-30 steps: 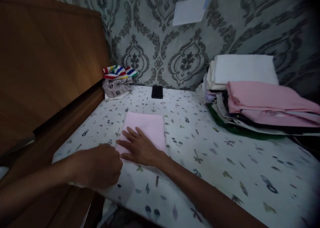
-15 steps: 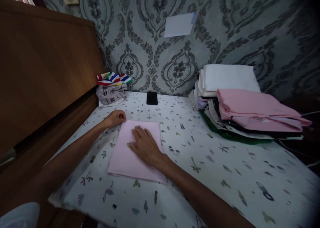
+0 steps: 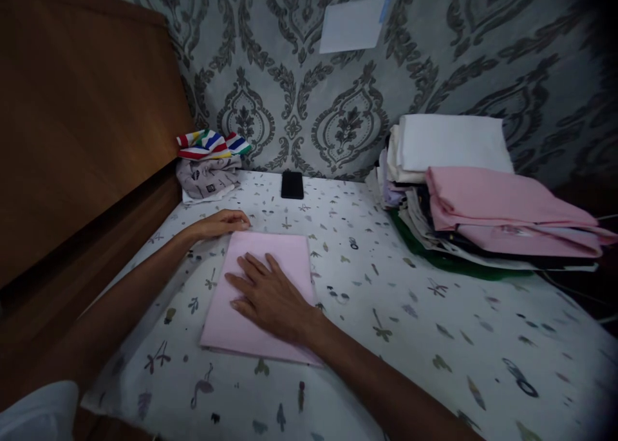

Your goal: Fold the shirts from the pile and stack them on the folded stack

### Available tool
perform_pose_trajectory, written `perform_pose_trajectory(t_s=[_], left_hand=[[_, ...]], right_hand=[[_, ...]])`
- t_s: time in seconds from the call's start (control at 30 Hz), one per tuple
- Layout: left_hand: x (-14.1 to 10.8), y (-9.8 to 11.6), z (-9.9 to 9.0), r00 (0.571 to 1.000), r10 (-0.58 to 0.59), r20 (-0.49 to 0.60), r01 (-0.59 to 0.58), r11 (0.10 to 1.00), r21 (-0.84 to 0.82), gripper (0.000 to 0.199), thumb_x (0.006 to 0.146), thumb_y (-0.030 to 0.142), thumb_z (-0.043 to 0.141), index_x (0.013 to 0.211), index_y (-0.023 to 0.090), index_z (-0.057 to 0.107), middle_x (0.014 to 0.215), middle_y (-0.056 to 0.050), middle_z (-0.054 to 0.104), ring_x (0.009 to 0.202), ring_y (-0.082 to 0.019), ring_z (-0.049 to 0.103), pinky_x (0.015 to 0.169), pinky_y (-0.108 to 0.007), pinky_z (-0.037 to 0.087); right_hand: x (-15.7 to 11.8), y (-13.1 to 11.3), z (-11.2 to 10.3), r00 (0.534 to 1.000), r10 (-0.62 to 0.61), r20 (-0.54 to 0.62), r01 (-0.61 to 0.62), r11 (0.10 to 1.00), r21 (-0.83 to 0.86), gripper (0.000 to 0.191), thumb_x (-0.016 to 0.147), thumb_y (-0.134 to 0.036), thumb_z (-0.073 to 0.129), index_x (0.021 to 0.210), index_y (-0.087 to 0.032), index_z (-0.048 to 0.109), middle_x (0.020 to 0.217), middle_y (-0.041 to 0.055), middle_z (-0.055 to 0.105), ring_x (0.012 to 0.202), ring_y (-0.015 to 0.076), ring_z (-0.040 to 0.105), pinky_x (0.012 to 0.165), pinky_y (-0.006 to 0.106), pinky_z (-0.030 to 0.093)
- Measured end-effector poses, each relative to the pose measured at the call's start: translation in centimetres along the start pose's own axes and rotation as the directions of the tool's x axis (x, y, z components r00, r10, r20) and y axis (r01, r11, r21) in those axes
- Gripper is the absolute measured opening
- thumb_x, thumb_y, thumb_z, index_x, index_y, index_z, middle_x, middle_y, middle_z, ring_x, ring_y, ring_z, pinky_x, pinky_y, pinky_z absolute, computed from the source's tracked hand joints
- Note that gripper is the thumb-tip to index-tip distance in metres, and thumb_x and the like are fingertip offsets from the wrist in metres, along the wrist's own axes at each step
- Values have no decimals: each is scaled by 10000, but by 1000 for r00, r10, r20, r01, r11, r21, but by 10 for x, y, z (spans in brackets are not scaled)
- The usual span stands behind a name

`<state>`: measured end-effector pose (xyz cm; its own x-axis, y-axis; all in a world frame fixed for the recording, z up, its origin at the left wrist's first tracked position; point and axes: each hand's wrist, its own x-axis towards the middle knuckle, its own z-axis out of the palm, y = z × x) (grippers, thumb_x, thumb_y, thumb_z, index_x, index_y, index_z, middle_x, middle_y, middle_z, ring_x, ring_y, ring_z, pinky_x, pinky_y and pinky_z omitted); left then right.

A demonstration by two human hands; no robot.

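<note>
Through the head view I see the patterned wall (image 3: 294, 35) rising beyond the pale pink folded cloth (image 3: 236, 331), my landmark here. The white printed sheet (image 3: 376, 376) spreads beneath that cloth and all around it. To the cloth's left I have the brown wooden panel (image 3: 87, 132), standing well apart from it. To its right and farther back, I see the stack of folded fabrics (image 3: 463, 190), with white and deeper pink pieces uppermost.

The pale pink cloth itself lies flat, its far edge narrower in my view than its near one. On it I have the right hand (image 3: 270, 299), palm down; its grip is apart, fingers spread over the cloth. Beyond the cloth and to its left sits the small heap of fabric (image 3: 210, 170), striped on top and grey below. The left hand (image 3: 219, 224) is at the cloth's far left corner, fingers slightly bent; I cannot tell whether that grip is clamped on anything. Beyond and above the cloth, I see the pale paper (image 3: 352, 26) on the wall. Straight beyond it lies the flat black object (image 3: 292, 185).
</note>
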<state>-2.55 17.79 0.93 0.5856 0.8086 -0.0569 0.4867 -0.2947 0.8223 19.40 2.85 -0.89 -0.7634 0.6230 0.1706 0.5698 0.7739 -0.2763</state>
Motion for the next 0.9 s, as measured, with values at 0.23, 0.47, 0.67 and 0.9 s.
perform_pose_trajectory(t_s=[0.23,0.47,0.67,0.9], left_hand=[[4,-10,-8,995,7,101,-7,1000,-7,423,753,466,737,1032,151,686,770,3,599,711,-146,536,664,-239,403],[0,-16,-4,999,49,9,-50,993,104,374,841,509,626,997,175,692,860,-27,659,773,-177,566,705,-251,426],[23,3,5,996,64,-59,-51,978,200,420,855,511,533,1036,164,689,791,-31,655,741,-188,563,645,-251,409],[82,49,65,990,72,123,-95,975,200,311,799,463,570,781,162,645,696,2,592,664,-153,506,601,-249,379]], right_hand=[[1,-1,-1,999,17,48,-18,1000,17,504,1056,-448,382,1491,-203,451,1613,171,340,1520,360,228,1207,641,186],[1,-2,-5,996,38,83,-42,998,38,517,1049,-488,383,1495,-234,446,1622,150,333,1527,379,185,1178,712,158],[-1,-1,-3,1000,14,27,-15,1000,20,508,1044,-485,404,1478,-228,464,1597,167,366,1506,391,232,1156,715,204],[-1,-5,-2,999,4,-55,-7,998,-60,461,1041,-437,433,1410,-175,515,1515,192,460,1458,356,330,1146,671,266]])
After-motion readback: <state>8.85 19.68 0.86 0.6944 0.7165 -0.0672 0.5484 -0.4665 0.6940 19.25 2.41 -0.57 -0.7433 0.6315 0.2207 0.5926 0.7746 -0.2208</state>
